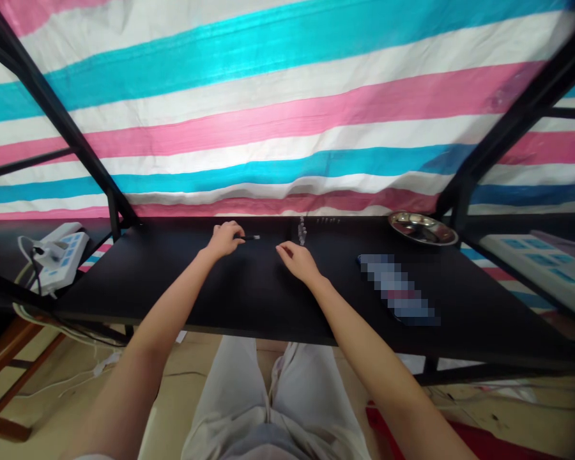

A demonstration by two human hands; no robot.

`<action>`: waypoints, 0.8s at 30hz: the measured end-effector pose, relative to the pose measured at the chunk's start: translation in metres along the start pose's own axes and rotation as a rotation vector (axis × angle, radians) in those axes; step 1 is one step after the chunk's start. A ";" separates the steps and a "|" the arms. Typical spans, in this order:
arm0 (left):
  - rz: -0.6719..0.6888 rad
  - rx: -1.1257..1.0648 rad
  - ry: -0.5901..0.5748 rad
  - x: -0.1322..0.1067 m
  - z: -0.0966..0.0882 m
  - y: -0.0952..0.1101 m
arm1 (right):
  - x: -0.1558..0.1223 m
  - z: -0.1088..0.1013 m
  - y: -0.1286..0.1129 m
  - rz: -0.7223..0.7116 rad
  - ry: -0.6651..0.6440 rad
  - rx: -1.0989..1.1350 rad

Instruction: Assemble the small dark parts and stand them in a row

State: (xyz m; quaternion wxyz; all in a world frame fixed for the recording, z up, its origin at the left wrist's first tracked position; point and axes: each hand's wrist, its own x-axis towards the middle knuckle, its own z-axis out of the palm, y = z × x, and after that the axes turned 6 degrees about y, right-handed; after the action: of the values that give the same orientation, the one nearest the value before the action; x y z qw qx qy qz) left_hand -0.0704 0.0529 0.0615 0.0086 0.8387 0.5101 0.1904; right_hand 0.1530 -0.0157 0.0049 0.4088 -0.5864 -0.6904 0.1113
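Holding a thin black object (252, 238), the left hand (226, 240) is facing the right hand (299, 260), which is pinching narrowly, contents unclear, near small clear pieces (301, 231).

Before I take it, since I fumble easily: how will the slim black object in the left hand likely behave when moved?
The slim black object is probably stiff, as it juts straight out from the left hand. It's likely light, being so thin. It might roll if round, though its cross-section is too small to tell.
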 end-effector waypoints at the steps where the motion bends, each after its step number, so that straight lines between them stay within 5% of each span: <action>1: 0.032 -0.012 0.033 -0.003 0.001 0.014 | 0.000 0.000 -0.002 0.027 0.028 0.015; 7: 0.061 -0.087 0.194 -0.025 0.020 0.061 | -0.002 -0.001 -0.007 0.045 0.080 0.065; 13: -0.041 -0.166 0.266 -0.040 0.042 0.061 | -0.002 0.002 -0.007 -0.015 0.041 0.084; 24: -0.140 -0.368 0.251 -0.046 0.038 0.060 | -0.003 0.003 -0.009 0.044 -0.028 0.338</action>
State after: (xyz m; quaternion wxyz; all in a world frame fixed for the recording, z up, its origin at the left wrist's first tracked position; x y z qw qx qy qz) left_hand -0.0252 -0.0088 0.0247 0.1111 0.7553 0.5208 0.3821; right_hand 0.1439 -0.0199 0.0076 0.4895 -0.5228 -0.6542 0.2430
